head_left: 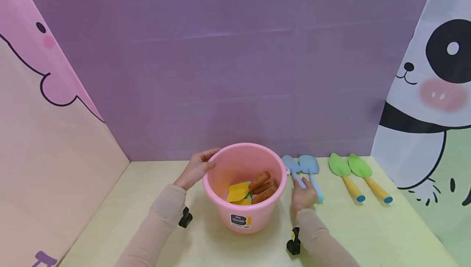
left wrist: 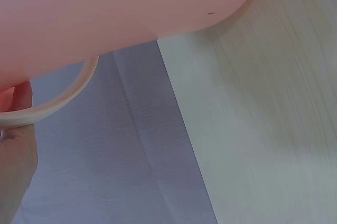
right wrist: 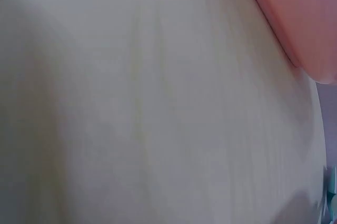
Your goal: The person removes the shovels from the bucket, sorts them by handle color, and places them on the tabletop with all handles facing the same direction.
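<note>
A pink bucket (head_left: 228, 214) stands on the table, its rim tilted a little toward the head camera. My left hand (head_left: 196, 169) grips its left rim, thumb over the edge; in the left wrist view that hand (left wrist: 16, 166) is beside the pale bucket handle (left wrist: 68, 92). Inside the bucket lie several brown handles (head_left: 265, 193) and a yellow shovel head (head_left: 238, 192). Right of the bucket, my right hand (head_left: 304, 196) holds the handle of a light-blue toy shovel (head_left: 291, 164). A second blue shovel (head_left: 309, 164) lies just beside it. The fingers' underside is hidden.
Two green trowels (head_left: 339, 165) with yellow handles lie side by side at the table's right. A purple backdrop (head_left: 235, 75) rises behind the table (head_left: 147, 201). Printed panels stand left and right.
</note>
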The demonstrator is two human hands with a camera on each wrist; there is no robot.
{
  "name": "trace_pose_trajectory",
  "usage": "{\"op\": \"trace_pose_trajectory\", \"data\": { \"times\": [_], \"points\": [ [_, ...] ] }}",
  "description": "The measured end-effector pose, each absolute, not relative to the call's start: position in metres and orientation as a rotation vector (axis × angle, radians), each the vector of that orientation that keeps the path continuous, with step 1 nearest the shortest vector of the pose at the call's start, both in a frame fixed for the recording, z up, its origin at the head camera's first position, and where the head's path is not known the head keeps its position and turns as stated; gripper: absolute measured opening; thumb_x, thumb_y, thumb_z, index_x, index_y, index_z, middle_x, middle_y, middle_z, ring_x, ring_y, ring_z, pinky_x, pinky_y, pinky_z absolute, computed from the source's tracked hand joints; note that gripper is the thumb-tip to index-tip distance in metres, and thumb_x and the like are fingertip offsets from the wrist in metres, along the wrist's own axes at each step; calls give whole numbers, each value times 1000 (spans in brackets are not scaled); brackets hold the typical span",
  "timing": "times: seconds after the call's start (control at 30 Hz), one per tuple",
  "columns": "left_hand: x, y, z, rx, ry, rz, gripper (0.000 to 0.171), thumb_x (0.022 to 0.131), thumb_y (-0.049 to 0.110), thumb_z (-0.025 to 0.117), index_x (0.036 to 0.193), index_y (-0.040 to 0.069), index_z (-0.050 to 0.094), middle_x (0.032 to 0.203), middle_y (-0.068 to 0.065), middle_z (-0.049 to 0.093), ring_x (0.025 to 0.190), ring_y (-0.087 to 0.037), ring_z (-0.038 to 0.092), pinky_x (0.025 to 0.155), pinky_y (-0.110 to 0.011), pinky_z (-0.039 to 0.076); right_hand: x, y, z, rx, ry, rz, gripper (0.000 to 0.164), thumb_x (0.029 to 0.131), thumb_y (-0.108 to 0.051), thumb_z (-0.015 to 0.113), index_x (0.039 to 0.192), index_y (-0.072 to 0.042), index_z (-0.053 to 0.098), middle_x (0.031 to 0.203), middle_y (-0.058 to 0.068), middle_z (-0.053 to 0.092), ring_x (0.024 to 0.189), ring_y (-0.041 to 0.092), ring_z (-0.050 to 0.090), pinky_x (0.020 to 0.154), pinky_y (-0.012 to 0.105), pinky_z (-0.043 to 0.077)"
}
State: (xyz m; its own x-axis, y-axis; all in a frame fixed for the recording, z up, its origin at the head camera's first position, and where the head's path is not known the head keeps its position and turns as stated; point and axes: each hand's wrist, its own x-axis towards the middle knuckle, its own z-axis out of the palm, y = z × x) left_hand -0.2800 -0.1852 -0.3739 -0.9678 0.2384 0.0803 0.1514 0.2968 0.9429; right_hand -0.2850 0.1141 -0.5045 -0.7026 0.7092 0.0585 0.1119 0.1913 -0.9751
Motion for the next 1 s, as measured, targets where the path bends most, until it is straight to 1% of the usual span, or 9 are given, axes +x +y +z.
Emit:
{"op": "trace_pose_trajectory", "data": {
  "times": [0.13,0.37,0.6,0.7,0.9,1.0],
  "points": [
    [-274,-183,-368,379,2485,1753,50,86,0,48,136,0,42,136,-18,46,118,-31,51,94,-36,46,-284,114,-505,-781,-1984,1560,39,82,-16,63,117,2,61,120,23,57,120,38,47,102,45,35],
    [-289,-185,-385,375,2462,1794,50,86,2,51,135,6,45,136,-14,48,117,-28,53,94,-35,46,-283,114,-505,-822,-1995,1582,39,84,-19,61,120,-3,60,125,21,55,122,38,44,102,46,34],
    [-292,-187,-388,361,2474,1794,50,86,4,51,136,8,45,135,-13,49,117,-28,53,94,-36,46,-282,115,-505,-840,-2011,1555,40,83,-19,62,120,-5,61,123,22,56,119,39,47,100,48,36],
    [-287,-187,-383,354,2467,1795,50,86,3,51,135,7,45,135,-13,48,117,-28,53,94,-36,46,-283,116,-505,-835,-2004,1549,39,82,-18,64,119,-5,61,121,23,57,117,40,48,99,47,37],
    [-274,-185,-370,350,2482,1767,49,87,1,48,136,2,42,136,-18,47,117,-33,52,94,-38,45,-284,118,-508,-832,-1965,1575,38,82,-17,64,118,-3,62,118,23,59,116,39,50,97,46,39],
    [-277,-185,-373,334,2478,1766,49,88,2,48,136,3,42,136,-17,47,117,-32,52,94,-37,46,-285,116,-509,-836,-1935,1631,39,83,-17,63,119,-3,61,120,22,58,114,38,52,95,45,42]
  ]
}}
